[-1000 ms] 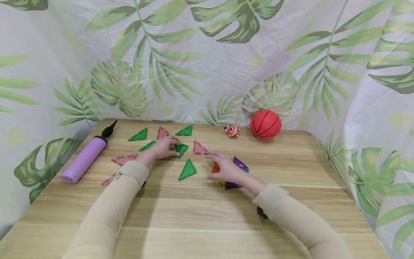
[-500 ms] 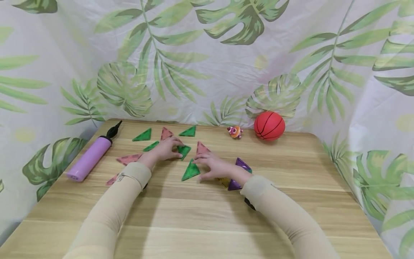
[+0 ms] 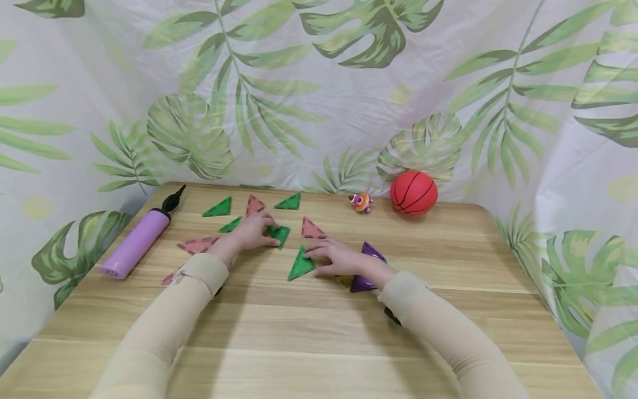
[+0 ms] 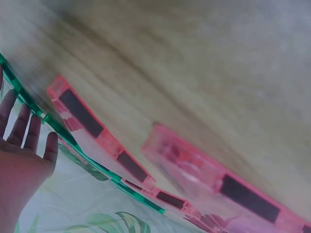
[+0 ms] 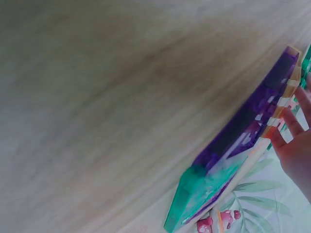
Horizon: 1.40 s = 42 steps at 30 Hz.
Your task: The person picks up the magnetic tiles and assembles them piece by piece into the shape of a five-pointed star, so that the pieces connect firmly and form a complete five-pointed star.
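Broadly, a pale cloth (image 3: 349,100) printed with green leaves fills the background, rising behind a wooden table (image 3: 279,343). Over the table reach two arms in beige sleeves (image 3: 169,327), the cuffs turned back at the wrists. Along the left side lies a lilac pump (image 3: 137,244), slanted, its black nozzle pointing toward the back. A red ball (image 3: 413,193) with black lines sits near the back edge, right of centre.

Next in size come the hands. The left hand (image 3: 253,230) has its fingers spread apart, thumb and forefinger touching a green triangular tile (image 3: 282,237) on the table. The right hand (image 3: 341,259) also has its fingers apart, their tips touching a second green triangle (image 3: 301,264) between the two hands. Just beyond those fingertips lies a pink triangle (image 3: 313,228).

Three more green pieces (image 3: 217,207) and three more pink pieces (image 3: 196,245) lie around the left hand and forearm. Beside the right wrist, purple tiles (image 3: 363,284) and a yellow tile (image 3: 345,282) show, partly covered by the hand.

Smallest is a pink figurine (image 3: 360,203) with an orange ring, just left of the ball.
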Available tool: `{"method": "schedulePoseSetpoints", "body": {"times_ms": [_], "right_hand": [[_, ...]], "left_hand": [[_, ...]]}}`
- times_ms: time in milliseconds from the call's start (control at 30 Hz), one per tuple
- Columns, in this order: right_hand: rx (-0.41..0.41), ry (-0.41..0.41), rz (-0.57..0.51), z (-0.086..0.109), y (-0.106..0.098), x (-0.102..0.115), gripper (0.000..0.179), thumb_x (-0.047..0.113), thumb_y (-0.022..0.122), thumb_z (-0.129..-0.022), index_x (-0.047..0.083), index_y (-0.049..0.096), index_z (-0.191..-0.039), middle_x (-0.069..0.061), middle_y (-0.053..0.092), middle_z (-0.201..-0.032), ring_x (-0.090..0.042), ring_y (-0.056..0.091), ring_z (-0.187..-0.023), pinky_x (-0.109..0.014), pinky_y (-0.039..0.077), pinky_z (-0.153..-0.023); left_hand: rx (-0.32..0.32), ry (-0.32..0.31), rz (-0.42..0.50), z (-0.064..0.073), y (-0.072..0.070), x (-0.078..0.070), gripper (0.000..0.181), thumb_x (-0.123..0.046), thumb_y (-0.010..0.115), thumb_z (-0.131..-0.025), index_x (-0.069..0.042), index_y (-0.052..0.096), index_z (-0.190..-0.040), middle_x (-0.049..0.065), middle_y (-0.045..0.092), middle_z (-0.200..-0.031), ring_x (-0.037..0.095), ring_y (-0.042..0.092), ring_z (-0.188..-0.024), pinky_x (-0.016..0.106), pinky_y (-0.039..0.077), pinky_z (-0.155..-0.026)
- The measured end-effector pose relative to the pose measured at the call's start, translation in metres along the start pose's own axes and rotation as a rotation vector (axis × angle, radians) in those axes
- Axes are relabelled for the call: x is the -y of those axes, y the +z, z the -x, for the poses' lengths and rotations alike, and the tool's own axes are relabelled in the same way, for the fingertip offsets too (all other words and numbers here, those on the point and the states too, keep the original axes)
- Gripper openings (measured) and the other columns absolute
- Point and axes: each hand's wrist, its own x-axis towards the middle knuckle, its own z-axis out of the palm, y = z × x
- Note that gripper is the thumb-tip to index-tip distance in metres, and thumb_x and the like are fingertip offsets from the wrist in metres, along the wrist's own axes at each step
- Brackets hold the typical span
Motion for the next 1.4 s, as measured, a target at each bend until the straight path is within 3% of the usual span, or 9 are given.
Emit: {"method": "schedulePoseSetpoints", "body": {"times_ms": [133, 300, 500, 767, 967, 1100, 1233, 1400], "right_hand": [[-0.013, 0.024, -0.011, 0.005, -0.001, 0.001, 0.048, 0.028, 0.065, -0.09, 0.011, 0.055, -0.133, -0.009, 0.046, -0.143, -0.032, 0.027, -0.139, -0.049, 0.021, -0.113], [-0.023, 0.034, -0.002, 0.01, 0.0, 0.001, 0.048, 0.027, 0.065, -0.09, 0.009, 0.054, -0.133, -0.011, 0.044, -0.144, -0.032, 0.03, -0.138, -0.048, 0.023, -0.112], [-0.021, 0.031, 0.013, 0.011, 0.002, -0.001, 0.048, 0.027, 0.064, -0.09, 0.008, 0.054, -0.134, -0.012, 0.043, -0.144, -0.033, 0.032, -0.137, -0.048, 0.025, -0.112], [-0.01, 0.042, 0.003, 0.009, 0.001, -0.002, 0.049, 0.03, 0.065, -0.09, 0.01, 0.054, -0.134, -0.01, 0.045, -0.143, -0.031, 0.033, -0.136, -0.046, 0.026, -0.111], [-0.041, 0.104, -0.024, 0.003, 0.0, 0.001, 0.05, 0.031, 0.065, -0.089, 0.012, 0.053, -0.134, -0.011, 0.042, -0.145, -0.03, 0.034, -0.136, -0.046, 0.027, -0.111], [-0.082, 0.176, 0.016, -0.002, 0.004, 0.006, 0.058, 0.036, 0.066, -0.088, 0.014, 0.048, -0.139, -0.012, 0.037, -0.148, -0.033, 0.033, -0.136, -0.054, 0.028, -0.107], [-0.087, 0.218, 0.039, -0.007, 0.006, 0.011, 0.063, 0.038, 0.067, -0.087, 0.015, 0.046, -0.141, -0.011, 0.036, -0.148, -0.033, 0.031, -0.136, -0.059, 0.028, -0.104], [-0.081, 0.25, 0.034, -0.008, 0.006, 0.013, 0.062, 0.037, 0.068, -0.086, 0.014, 0.046, -0.14, -0.011, 0.039, -0.146, -0.033, 0.031, -0.136, -0.059, 0.025, -0.107]], "left_hand": [[-0.014, -0.036, -0.013, 0.005, 0.001, -0.002, 0.047, -0.044, 0.076, -0.077, -0.01, 0.068, -0.11, 0.012, 0.054, -0.121, 0.037, 0.042, -0.123, 0.067, 0.022, -0.102], [-0.023, -0.024, -0.018, 0.01, 0.005, -0.005, 0.046, -0.043, 0.076, -0.077, -0.01, 0.068, -0.109, 0.013, 0.055, -0.116, 0.034, 0.049, -0.114, 0.066, 0.027, -0.099], [-0.016, 0.011, -0.021, 0.018, 0.006, -0.006, 0.043, -0.039, 0.075, -0.079, -0.011, 0.068, -0.11, 0.01, 0.061, -0.11, 0.03, 0.055, -0.106, 0.059, 0.034, -0.094], [0.011, 0.096, 0.068, 0.028, -0.006, -0.005, 0.035, -0.022, 0.075, -0.081, -0.004, 0.068, -0.111, 0.01, 0.063, -0.096, 0.023, 0.058, -0.087, 0.041, 0.047, -0.079], [0.023, 0.123, 0.074, 0.012, -0.013, -0.001, 0.041, -0.01, 0.069, -0.086, -0.004, 0.059, -0.125, 0.019, 0.058, -0.118, 0.037, 0.053, -0.111, 0.051, 0.042, -0.093], [0.094, 0.138, 0.034, 0.002, -0.011, 0.001, 0.048, -0.013, 0.067, -0.087, -0.01, 0.053, -0.133, 0.02, 0.049, -0.131, 0.04, 0.041, -0.124, 0.059, 0.03, -0.103], [0.163, 0.124, 0.008, -0.001, -0.009, 0.002, 0.044, -0.017, 0.067, -0.088, -0.019, 0.058, -0.131, 0.019, 0.046, -0.132, 0.039, 0.035, -0.125, 0.064, 0.022, -0.103], [0.162, 0.087, 0.039, 0.003, -0.006, -0.002, 0.036, -0.023, 0.071, -0.085, -0.019, 0.065, -0.12, 0.017, 0.046, -0.131, 0.039, 0.032, -0.127, 0.065, 0.017, -0.105]]}}
